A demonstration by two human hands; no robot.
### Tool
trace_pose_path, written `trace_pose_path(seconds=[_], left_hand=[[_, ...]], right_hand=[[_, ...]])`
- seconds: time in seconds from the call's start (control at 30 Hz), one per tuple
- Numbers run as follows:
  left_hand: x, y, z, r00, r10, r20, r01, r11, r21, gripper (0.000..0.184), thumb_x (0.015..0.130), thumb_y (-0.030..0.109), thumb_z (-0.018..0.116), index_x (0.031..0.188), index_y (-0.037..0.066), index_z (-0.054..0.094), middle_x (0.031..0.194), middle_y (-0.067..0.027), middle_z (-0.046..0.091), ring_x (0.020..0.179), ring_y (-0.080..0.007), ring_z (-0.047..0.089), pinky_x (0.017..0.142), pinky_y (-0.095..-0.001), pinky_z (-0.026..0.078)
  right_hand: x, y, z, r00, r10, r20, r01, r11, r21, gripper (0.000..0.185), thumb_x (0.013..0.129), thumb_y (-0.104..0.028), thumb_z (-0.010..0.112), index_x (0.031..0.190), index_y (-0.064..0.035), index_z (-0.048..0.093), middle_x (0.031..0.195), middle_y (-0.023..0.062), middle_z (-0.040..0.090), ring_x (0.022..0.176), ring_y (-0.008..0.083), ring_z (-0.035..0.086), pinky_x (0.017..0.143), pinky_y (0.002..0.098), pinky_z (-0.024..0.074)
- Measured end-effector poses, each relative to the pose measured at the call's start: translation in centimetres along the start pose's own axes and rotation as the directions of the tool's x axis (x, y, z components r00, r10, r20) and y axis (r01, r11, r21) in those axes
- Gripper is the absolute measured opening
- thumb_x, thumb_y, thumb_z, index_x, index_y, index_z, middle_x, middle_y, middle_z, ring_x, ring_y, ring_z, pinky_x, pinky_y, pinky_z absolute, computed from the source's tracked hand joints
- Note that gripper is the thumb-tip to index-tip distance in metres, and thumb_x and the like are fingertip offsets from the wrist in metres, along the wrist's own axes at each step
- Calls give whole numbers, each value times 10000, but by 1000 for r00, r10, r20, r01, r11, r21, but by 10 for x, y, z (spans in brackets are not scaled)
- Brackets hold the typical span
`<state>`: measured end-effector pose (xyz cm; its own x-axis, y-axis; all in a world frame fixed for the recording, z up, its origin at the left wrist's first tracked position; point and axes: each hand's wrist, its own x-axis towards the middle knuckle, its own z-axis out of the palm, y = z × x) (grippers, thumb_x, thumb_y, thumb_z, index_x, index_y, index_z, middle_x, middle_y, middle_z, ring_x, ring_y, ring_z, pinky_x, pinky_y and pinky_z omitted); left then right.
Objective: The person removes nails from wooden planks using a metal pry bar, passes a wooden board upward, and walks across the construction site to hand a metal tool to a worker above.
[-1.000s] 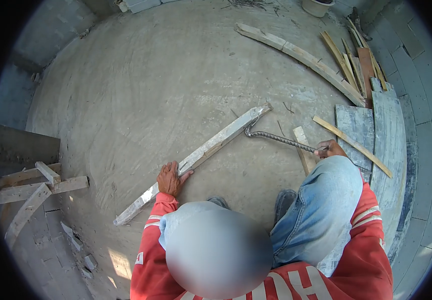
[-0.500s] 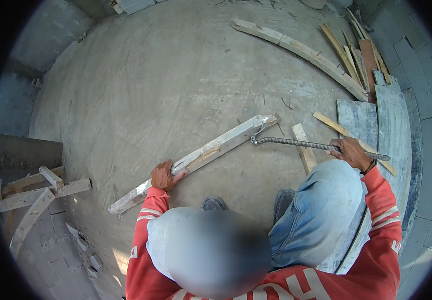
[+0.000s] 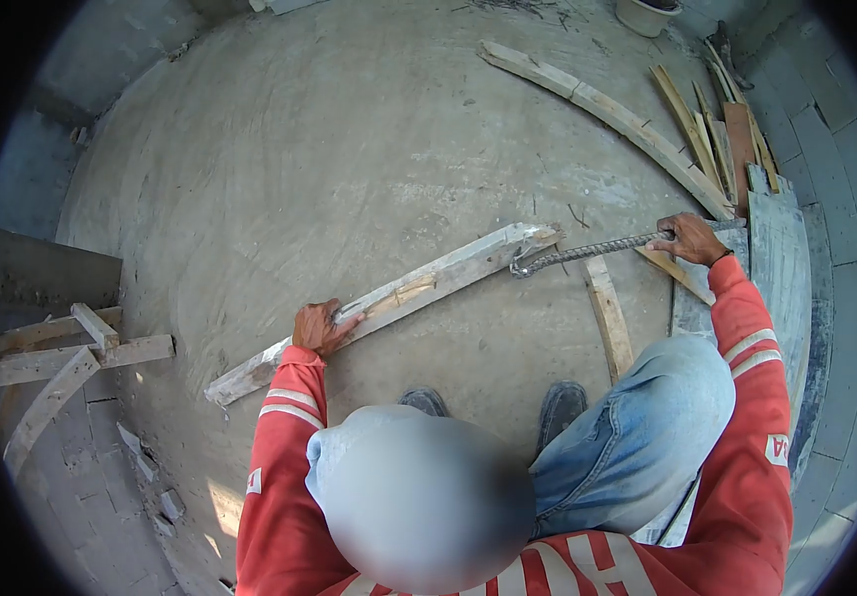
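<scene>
A squared wooden beam (image 3: 448, 283), whitish with a bare splintered patch, lies diagonally on the concrete in front of my feet. My left hand (image 3: 321, 328) is closed over it near its left part, thumb along the side. In my right hand (image 3: 689, 240) is a crowbar (image 3: 597, 250) made of ribbed steel rod, gripped near its far right end. The bar's hooked end is beside the near edge of the beam's right part; I cannot tell whether they touch. A thin nail sticks up near the beam's right end.
A long timber (image 3: 607, 119) with nails lies farther off. Boards and sticks (image 3: 716, 139) are piled by the block wall at right. A short plank (image 3: 609, 318) lies near my right knee. Nailed timbers (image 3: 76, 360) stand at left. A bucket (image 3: 647, 15) is at the back.
My right hand has swung forward and up with the crowbar, so its handle end is now higher than the hook. The hook has shifted slightly right. My left hand stays on the beam.
</scene>
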<state>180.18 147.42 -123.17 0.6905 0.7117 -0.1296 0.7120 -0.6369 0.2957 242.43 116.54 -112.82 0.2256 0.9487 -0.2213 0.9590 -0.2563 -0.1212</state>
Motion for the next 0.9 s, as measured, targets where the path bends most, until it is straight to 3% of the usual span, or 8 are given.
trace_pose_path(seconds=[0.17, 0.23, 0.33, 0.47, 0.53, 0.57, 0.67, 0.9], left_hand=[[0, 3, -5, 1000, -7, 30, 7, 1000, -14, 616, 844, 652, 637, 822, 40, 696, 741, -202, 688, 737, -417, 675, 676, -496, 525], [-1, 2, -3, 1000, 7, 11, -7, 1000, 6, 617, 842, 653, 639, 819, 38, 688, 751, -202, 689, 746, -415, 677, 674, -497, 525], [-5, 3, 4, 999, 37, -24, -36, 999, 33, 610, 835, 648, 649, 819, 38, 660, 748, -199, 681, 733, -416, 670, 655, -501, 513], [-14, 17, 3, 999, 9, -41, -8, 1000, 15, 589, 823, 624, 675, 822, 38, 603, 781, -185, 659, 781, -414, 654, 687, -506, 503], [-24, 19, 14, 996, 25, -81, -25, 1000, 1, 574, 810, 600, 695, 850, 38, 587, 805, -183, 649, 824, -410, 644, 716, -506, 500], [-28, 21, 16, 992, 39, -124, -41, 999, -13, 564, 798, 577, 715, 879, 37, 572, 829, -182, 638, 868, -407, 634, 746, -506, 498], [-41, 31, 16, 999, -32, -16, 32, 999, -2, 581, 761, 517, 766, 1006, 28, 571, 932, -192, 644, 935, -386, 639, 779, -493, 509], [-37, 30, -2, 988, 48, 146, -34, 995, -98, 513, 682, 345, 774, 985, 22, 516, 895, -219, 614, 890, -432, 624, 769, -508, 494]], right_hand=[[-5, -25, -18, 992, 98, 84, -98, 995, -6, 705, 811, -698, 652, 800, 7, 652, 729, 237, 617, 796, 426, 616, 734, 501, 443], [-32, -47, -26, 989, 94, -115, -110, 984, -137, 682, 802, -701, 659, 760, -20, 662, 652, 206, 604, 707, 411, 617, 691, 504, 444], [-65, -97, -30, 953, 240, -183, -268, 952, -148, 636, 790, -682, 685, 727, -49, 664, 588, 173, 590, 618, 391, 609, 638, 504, 437], [-108, -129, 0, 934, 223, -279, -279, 943, -181, 617, 797, -668, 686, 692, -61, 649, 548, 158, 576, 552, 375, 590, 612, 505, 444], [-118, -138, 7, 898, 429, 102, -416, 901, -126, 506, 792, -587, 743, 856, -87, 713, 688, 177, 631, 678, 353, 637, 691, 497, 481], [-125, -142, 21, 869, 471, 152, -459, 882, -110, 503, 792, -583, 745, 862, -86, 713, 695, 178, 631, 683, 353, 637, 692, 496, 481], [-143, -151, 62, 861, 504, 69, -503, 864, -32, 496, 792, -569, 750, 882, -82, 710, 716, 180, 630, 698, 352, 637, 697, 491, 482], [-150, -144, 116, 858, 514, -14, -510, 854, 105, 485, 791, -536, 762, 926, -74, 705, 765, 187, 630, 734, 351, 636, 708, 481, 483]])
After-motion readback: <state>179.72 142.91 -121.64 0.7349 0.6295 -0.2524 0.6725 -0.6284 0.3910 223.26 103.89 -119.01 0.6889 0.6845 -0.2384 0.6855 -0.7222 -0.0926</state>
